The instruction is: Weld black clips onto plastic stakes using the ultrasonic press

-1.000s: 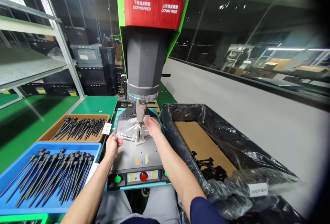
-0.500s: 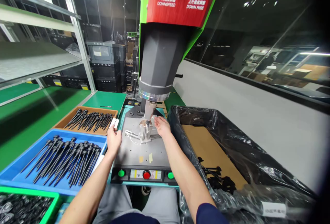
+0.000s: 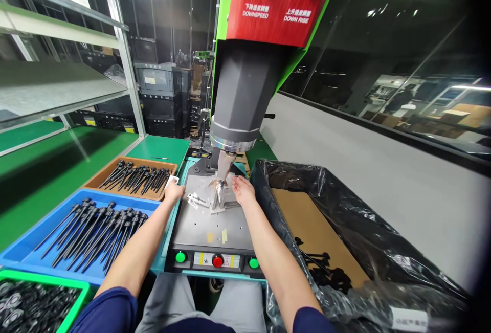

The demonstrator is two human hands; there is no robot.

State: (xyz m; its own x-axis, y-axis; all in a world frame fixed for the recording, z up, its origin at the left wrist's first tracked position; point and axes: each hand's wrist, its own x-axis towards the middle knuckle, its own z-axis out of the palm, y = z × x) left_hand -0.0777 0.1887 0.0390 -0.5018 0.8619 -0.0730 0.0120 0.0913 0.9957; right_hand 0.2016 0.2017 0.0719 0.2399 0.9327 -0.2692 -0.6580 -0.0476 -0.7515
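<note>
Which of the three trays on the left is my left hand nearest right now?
The brown tray, farthest back. The left hand sits at its right corner by the white tag; the blue tray and green tray lie closer to the body.
</note>
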